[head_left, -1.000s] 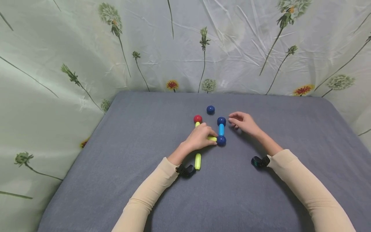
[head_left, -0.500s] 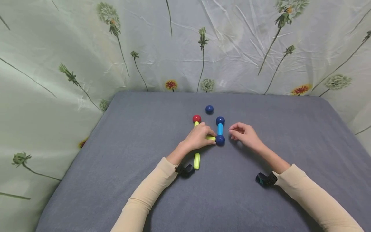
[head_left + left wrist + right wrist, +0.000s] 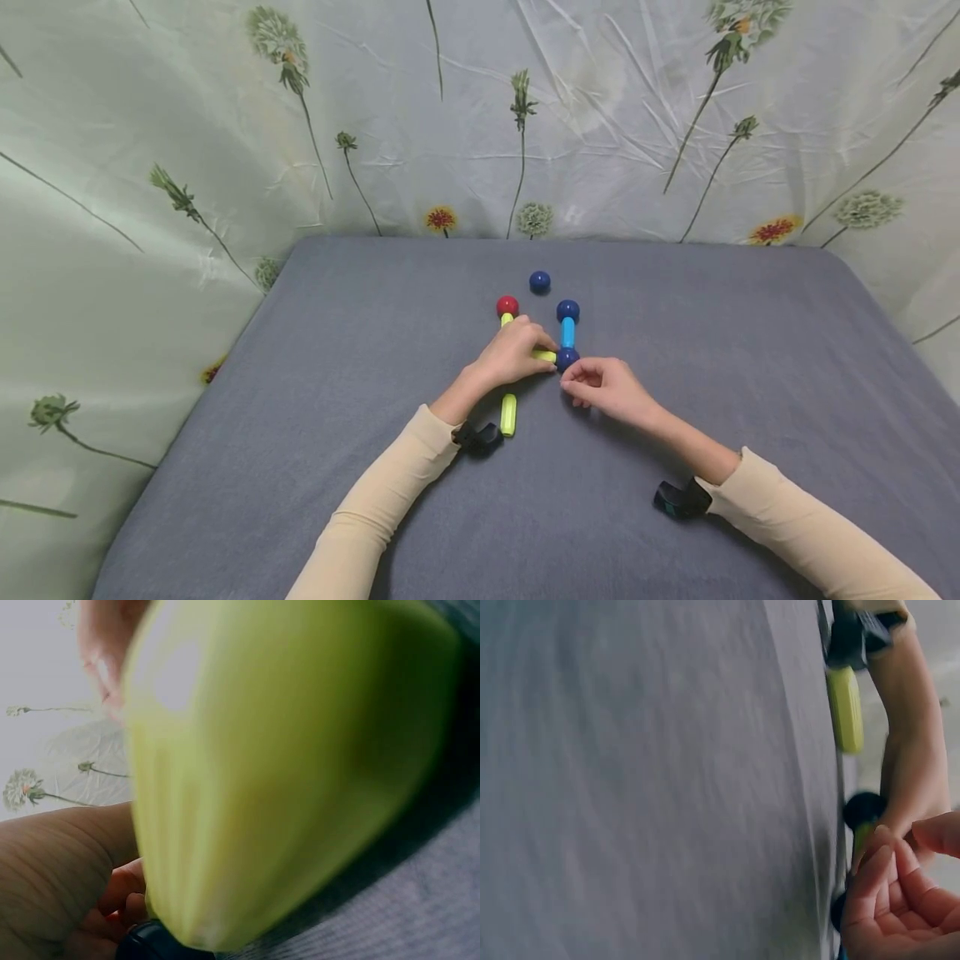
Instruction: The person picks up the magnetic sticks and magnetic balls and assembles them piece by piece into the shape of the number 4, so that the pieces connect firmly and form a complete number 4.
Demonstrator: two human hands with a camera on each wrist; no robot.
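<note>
Magnetic-looking building rods and balls lie on a grey cloth. My left hand (image 3: 513,352) pinches a yellow-green rod (image 3: 545,357) that meets a dark blue ball (image 3: 567,359) at its right end. From that ball a light blue rod (image 3: 567,333) runs to a second dark blue ball (image 3: 567,310). Beyond the left hand, another yellow-green rod (image 3: 507,319) joins a red ball (image 3: 507,306); its near end is hidden under the hand. My right hand (image 3: 609,390), fingers loosely bent and thumb apart in the right wrist view, holds nothing beside the nearer blue ball.
A loose yellow-green rod (image 3: 508,415) lies near the left wrist and fills much of the left wrist view. Farther back sits a single dark blue ball (image 3: 540,282). A flower-print curtain (image 3: 420,125) hangs behind the cloth-covered surface (image 3: 360,333).
My right hand has come from beside the far blue ball toward me and leftward, to the nearer blue ball. The left hand keeps its pinch on the yellow-green rod.
</note>
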